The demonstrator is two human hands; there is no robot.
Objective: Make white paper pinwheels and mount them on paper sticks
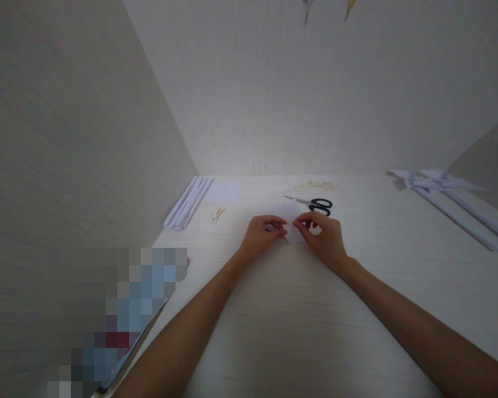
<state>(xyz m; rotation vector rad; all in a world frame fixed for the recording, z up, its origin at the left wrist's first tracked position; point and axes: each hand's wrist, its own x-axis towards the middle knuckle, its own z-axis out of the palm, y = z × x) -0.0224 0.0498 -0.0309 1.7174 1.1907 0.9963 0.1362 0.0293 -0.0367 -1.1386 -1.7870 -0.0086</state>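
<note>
A small piece of white paper (289, 210) lies between my hands over the table, its lower corner pointing toward me. My left hand (262, 236) reaches it from the left, with thumb and forefinger curled at its middle. On the opposite side my right hand (324, 236) pinches the paper close to the left fingertips. What exactly lies between the fingertips is too small to make out. Just beyond my right hand rests a pair of scissors (320, 203) with black handles, blades toward the left.
White paper rolls (188, 203) lie at the table's left edge, beside a flat white sheet (224, 191). Small pale sticks (218, 214) are nearer me. Thin pale pieces (315, 184) lie by the back wall. Rolled paper sticks with folded tops (452, 190) occupy the right.
</note>
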